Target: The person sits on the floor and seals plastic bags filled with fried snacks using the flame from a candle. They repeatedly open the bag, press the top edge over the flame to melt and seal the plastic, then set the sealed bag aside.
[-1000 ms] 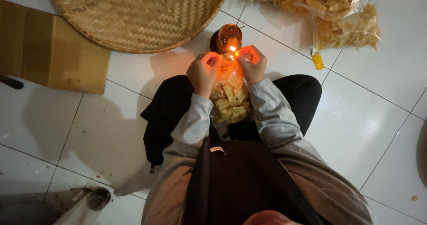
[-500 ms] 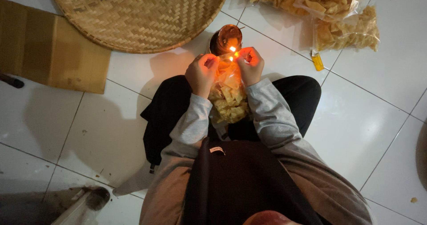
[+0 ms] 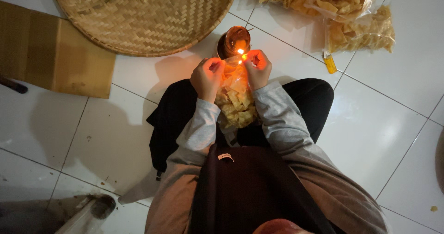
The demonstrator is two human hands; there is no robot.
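Note:
A clear plastic bag of yellow chips (image 3: 236, 102) rests in my lap. My left hand (image 3: 207, 76) pinches the bag's top edge on the left side. My right hand (image 3: 257, 67) pinches the same edge on the right side. Between them the bag's rim sits close to a small flame (image 3: 241, 52) burning on a round copper-coloured lamp (image 3: 233, 40) on the floor just beyond my hands. Both hands glow orange from the light.
A large woven bamboo tray (image 3: 152, 16) lies on the white tiled floor at the top. Filled chip bags (image 3: 342, 12) lie top right, with a small yellow lighter (image 3: 330, 64) beside them. A flat cardboard sheet (image 3: 51, 53) lies to the left.
My hands have shifted the bag's top edge slightly along the flame; otherwise nothing has visibly moved.

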